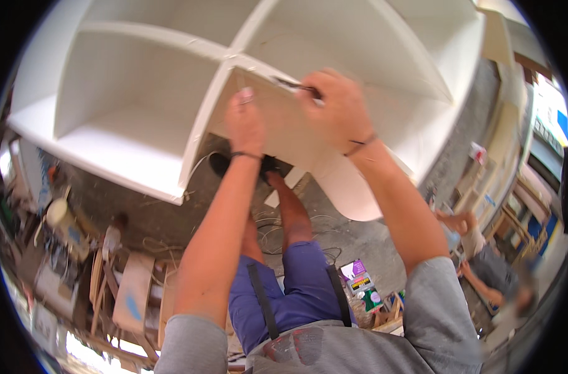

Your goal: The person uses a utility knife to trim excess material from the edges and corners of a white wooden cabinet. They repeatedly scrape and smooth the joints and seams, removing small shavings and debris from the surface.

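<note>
Carpentry or furniture workshop. An unfinished white shelving unit (171,93) with open compartments stands over a rough concrete floor (358,237) strewn with wood shavings and loose cords. Timber offcuts (131,293) lie at lower left; what appear to be wooden frames (520,212) stand at right.

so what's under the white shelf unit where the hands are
Under the white shelf unit: grey concrete floor, loose cables and the person's leg. The foot is partly hidden by the left hand.
</note>
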### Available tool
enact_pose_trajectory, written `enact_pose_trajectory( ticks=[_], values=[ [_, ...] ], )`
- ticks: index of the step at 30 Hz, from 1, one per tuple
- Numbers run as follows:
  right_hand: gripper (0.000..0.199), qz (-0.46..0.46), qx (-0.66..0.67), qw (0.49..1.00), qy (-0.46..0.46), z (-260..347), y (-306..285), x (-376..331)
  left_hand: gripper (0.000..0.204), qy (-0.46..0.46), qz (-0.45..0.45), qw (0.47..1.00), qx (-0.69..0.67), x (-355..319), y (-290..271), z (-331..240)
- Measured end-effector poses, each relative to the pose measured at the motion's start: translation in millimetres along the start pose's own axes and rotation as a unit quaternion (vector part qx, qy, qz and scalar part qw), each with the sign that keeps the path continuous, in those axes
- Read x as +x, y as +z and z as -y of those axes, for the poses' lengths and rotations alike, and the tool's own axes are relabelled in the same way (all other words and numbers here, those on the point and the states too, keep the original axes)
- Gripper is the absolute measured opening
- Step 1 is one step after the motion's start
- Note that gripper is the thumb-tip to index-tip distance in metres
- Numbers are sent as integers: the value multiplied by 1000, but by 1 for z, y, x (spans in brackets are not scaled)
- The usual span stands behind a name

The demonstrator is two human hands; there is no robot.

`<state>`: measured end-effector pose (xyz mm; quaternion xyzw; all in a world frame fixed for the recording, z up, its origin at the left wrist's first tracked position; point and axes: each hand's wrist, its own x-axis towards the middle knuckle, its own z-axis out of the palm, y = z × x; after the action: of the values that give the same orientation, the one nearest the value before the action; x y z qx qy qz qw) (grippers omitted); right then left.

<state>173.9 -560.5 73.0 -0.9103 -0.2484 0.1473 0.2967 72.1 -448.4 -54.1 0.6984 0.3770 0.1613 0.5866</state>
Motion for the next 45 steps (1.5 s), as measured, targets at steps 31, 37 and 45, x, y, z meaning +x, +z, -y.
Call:
enact_pose_trajectory(
  ticks=[31,37,45],
  values=[
    [17,156,-206,966,-15,69,44,84,25,-194,-1,975,-111,11,-20,-10],
    [15,209,-241,948,2,85,41,97,24,-196,-4,973,-120,11,-21,-9],
    [18,279,-277,919,27,103,41,116,27,-294,-41,954,-42,-16,-42,30]
  ],
)
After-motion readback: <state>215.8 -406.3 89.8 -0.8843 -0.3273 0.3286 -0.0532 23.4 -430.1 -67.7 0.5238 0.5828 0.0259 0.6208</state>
